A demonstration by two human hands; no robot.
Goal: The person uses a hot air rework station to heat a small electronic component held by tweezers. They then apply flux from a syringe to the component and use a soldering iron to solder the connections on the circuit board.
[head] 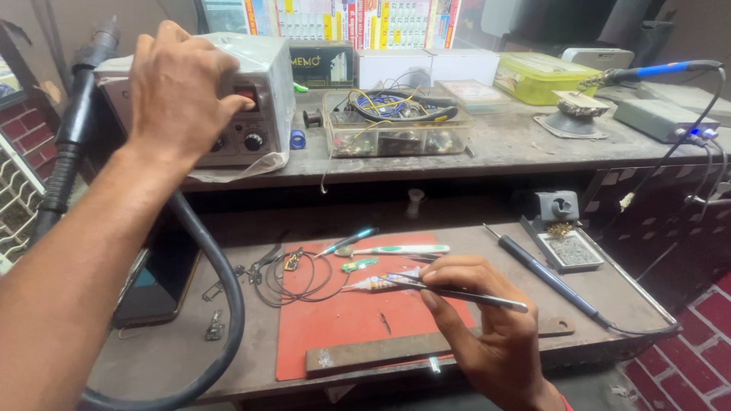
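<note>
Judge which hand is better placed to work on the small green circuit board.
Probably the right hand: it holds tweezers over the red mat near the green board. The left hand is up on the rework station.

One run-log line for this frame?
left hand: on rework station front | right hand: holding tweezers | below: red mat

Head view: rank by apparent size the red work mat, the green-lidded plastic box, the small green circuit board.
1. Red work mat, largest.
2. Green-lidded plastic box; farther back, so true size is unsure.
3. Small green circuit board, smallest.
</note>
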